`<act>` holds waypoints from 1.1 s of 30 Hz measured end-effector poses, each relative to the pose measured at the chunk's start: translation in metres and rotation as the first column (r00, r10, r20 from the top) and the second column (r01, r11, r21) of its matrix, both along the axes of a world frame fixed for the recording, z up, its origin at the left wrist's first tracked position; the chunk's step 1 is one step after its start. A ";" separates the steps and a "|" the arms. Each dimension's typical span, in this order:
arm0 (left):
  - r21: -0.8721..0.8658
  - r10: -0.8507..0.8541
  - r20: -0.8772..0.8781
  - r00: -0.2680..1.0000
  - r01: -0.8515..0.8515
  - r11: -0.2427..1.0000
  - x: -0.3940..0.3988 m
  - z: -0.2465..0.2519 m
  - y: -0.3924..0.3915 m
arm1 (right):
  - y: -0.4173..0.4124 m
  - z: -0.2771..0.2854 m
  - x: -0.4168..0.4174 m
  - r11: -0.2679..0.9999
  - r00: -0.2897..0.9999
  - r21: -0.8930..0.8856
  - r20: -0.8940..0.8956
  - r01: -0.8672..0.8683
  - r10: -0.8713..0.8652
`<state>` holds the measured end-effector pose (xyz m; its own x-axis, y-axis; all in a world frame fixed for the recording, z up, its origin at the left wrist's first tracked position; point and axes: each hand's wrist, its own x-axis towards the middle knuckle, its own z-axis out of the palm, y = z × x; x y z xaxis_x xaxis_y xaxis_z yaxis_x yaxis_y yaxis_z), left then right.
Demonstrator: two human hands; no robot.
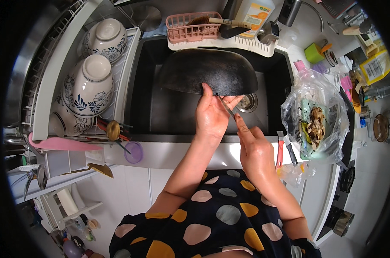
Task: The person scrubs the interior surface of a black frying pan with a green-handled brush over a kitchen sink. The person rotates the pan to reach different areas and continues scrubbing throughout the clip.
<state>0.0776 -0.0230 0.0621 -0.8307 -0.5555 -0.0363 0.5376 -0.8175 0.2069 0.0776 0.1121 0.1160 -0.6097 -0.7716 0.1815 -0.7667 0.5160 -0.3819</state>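
Observation:
My left hand (211, 116) grips the near rim of a dark, worn wok (211, 69), thumb on its outer side and fingers behind the edge. The wok is tilted over the black sink (175, 119), its outside facing up towards me. In my right hand (254, 148) is a slim metal blade (226, 106), with my index finger laid along it. The blade's tip meets the wok's rim beside my left thumb. My right fingers hide the tool's handle. Two small scrapers, one red-handled (280, 151) and one black-handled (291, 151), lie on the counter by my right hand.
On the left, a dish rack (125, 74) holds upturned patterned bowls (88, 85). Behind the sink stand a pink basket (195, 29), a brush (227, 22) and a bottle (254, 17). A plastic bag (338, 129) with food scraps sits right. A purple cup (133, 153) stands near the front edge.

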 end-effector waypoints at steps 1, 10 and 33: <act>0.002 0.003 0.002 1.000 -0.003 1.000 0.001 0.001 0.001 | 0.002 0.000 -0.001 1.000 1.000 0.018 -0.003 0.026 -0.026; -0.020 -0.020 -0.015 1.000 0.019 1.000 -0.001 -0.008 -0.003 | 0.003 -0.002 -0.002 1.000 0.999 -0.018 0.044 0.017 -0.017; -0.048 -0.001 -0.014 1.000 0.000 0.999 0.002 -0.005 -0.002 | 0.012 -0.007 -0.010 0.997 0.996 -0.040 0.067 0.069 -0.066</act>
